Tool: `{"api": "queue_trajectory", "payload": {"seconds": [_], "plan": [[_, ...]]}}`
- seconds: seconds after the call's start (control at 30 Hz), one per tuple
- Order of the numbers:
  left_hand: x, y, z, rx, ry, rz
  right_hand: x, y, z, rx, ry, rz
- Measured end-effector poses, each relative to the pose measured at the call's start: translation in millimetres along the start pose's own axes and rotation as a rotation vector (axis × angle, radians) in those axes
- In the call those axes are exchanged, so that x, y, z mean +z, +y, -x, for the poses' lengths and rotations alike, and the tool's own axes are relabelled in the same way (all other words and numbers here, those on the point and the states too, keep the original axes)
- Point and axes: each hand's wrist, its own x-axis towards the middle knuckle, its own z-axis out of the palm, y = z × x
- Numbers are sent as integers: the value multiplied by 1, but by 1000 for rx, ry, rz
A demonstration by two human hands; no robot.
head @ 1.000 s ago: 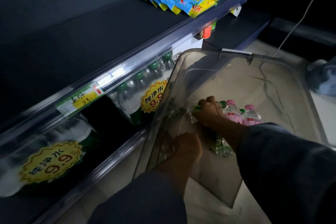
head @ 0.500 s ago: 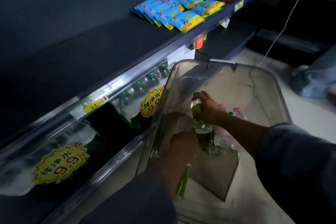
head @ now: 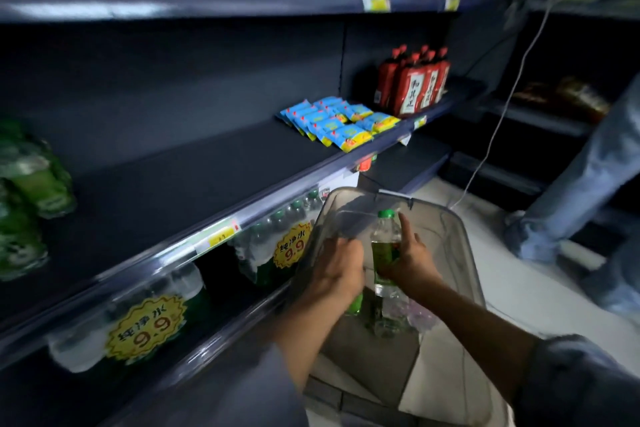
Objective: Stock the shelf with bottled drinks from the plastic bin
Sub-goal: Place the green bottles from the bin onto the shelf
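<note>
Clear bottle (head: pixel 383 246) with green cap and green label, upright above the translucent plastic bin (head: pixel 460 246). The right hand (head: pixel 408 258) grips its labelled middle, index finger raised; cap above the grip, base below. The left hand (head: pixel 337 270), just beside, curls round a second green-capped bottle (head: pixel 354 303) pointing downward below the fist.

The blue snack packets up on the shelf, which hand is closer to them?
Left. The left hand, gripping a green bottle, is below the blue snack packets. The right hand, holding the green-capped bottle, is farther right, over the plastic bin.
</note>
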Motion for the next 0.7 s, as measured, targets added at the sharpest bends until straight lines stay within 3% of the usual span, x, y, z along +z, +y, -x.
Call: {"api": "queue_trajectory", "payload": {"seconds": [0.17,0.3,0.7], "plan": [[-74,23,19,162,194,-65,-22,-59,22,-158,113,-14],[-136,13,35,161,337,-117,-14,-114,35,-239,202,-125],[-286,-120,80,33,540,-329,83,-274,66,-443,-11,-193]]}}
